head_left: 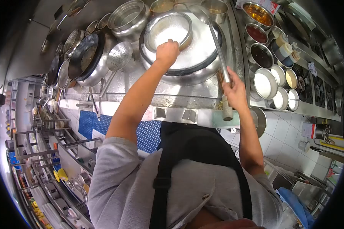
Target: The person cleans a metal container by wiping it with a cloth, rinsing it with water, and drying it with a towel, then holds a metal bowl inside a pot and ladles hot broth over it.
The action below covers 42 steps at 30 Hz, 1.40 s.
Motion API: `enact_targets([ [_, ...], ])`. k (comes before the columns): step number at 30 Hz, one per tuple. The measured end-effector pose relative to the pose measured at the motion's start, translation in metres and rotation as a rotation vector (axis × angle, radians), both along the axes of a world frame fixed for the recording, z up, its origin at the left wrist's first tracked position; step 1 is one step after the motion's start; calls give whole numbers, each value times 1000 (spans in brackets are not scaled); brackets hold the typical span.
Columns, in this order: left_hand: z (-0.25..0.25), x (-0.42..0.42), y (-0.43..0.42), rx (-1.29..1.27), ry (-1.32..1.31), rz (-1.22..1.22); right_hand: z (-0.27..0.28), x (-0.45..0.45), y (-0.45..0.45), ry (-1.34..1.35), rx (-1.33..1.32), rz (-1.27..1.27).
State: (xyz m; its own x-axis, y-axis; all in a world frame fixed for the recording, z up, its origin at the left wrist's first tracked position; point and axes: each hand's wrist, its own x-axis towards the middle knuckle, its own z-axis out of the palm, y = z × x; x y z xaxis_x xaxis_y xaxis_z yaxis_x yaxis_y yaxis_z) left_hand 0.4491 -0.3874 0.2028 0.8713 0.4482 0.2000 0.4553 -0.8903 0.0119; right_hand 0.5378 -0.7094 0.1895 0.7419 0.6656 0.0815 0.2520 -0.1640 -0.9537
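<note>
My left hand (167,52) is closed on the near rim of a round metal bowl (188,39). The bowl sits over a large wok (202,66) on the range, and both look bright white inside; whether this is foam, liquid or glare I cannot tell. In my right hand (235,91) is the handle of a long ladle (216,42), fingers wrapped round it. The ladle slants from its cup, above the wok's far edge, down to a thick handle end near the counter's front edge.
Left of the wok lie a perforated skimmer (119,56), a dark wok (86,57) and stacked metal basins (128,17). Along the right stand pots of dark sauce (261,55), red sauce (256,33) and orange oil (258,14), white-filled containers (264,84) and squeeze bottles (284,49).
</note>
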Motion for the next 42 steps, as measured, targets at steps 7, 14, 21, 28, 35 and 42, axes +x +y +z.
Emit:
enact_targets([
  [7, 4, -2, -9, -12, -17, 14, -10, -5, -38, 311, 111, -3],
  [14, 12, 0, -14, -45, 35, 51, -51, -12, -88, 145, 30, -72],
  [21, 19, 0, -24, -48, 11, 12, -96, -27, -132, -143, -193, -208],
  [28, 25, -19, -27, -109, -87, 1, -72, -36, -155, -624, -311, -288],
  [35, 13, -75, 23, -792, -697, 150, -235, -141, -179, -280, -701, 534],
  [42, -2, -179, 56, -1787, -1231, 314, -328, -237, 3, -221, -1140, 524],
])
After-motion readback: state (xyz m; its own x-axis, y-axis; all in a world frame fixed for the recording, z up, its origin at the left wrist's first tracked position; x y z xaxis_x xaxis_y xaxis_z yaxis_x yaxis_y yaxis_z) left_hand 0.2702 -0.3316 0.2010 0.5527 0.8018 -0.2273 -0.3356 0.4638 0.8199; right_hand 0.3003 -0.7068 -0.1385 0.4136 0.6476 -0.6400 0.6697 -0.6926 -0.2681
